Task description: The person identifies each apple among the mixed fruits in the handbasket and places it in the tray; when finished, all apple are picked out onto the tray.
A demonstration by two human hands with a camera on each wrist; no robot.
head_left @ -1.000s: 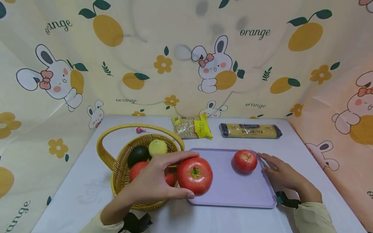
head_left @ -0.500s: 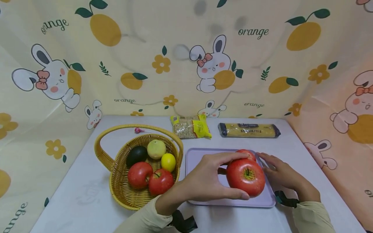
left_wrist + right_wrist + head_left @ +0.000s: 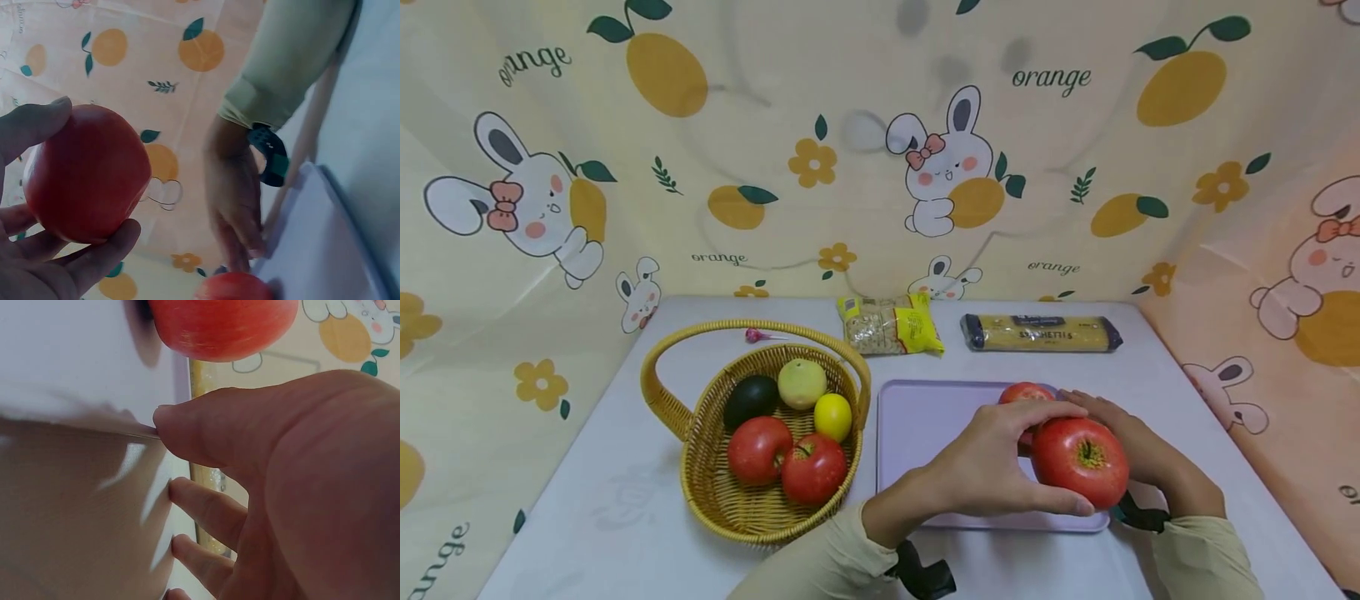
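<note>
My left hand (image 3: 985, 467) holds a red apple (image 3: 1078, 471), thumb on one side and fingers on the other. In the left wrist view the apple (image 3: 87, 175) is up in the air, over the right part of the lilac tray (image 3: 917, 425). A second red apple (image 3: 1024, 392) sits on the tray's far right, partly hidden by the left hand. At the tray's right edge rests my right hand (image 3: 1135, 437), partly covered by the held apple. The right wrist view has its thumb (image 3: 200, 425) touching the rim, with the other fingers extended beside the tray.
Left of the tray stands a wicker basket (image 3: 700, 492) holding two red apples, a dark avocado (image 3: 751, 402), a pale green round fruit (image 3: 802, 383) and a small yellow fruit (image 3: 832, 417). Behind lie a lollipop (image 3: 756, 335), a yellow bag (image 3: 887, 325) and a spaghetti pack (image 3: 1041, 333).
My left hand has carried the apple rightward from beside the basket to over the tray's right side. The basket's fruit came into sight. My right hand stays at the tray's edge.
</note>
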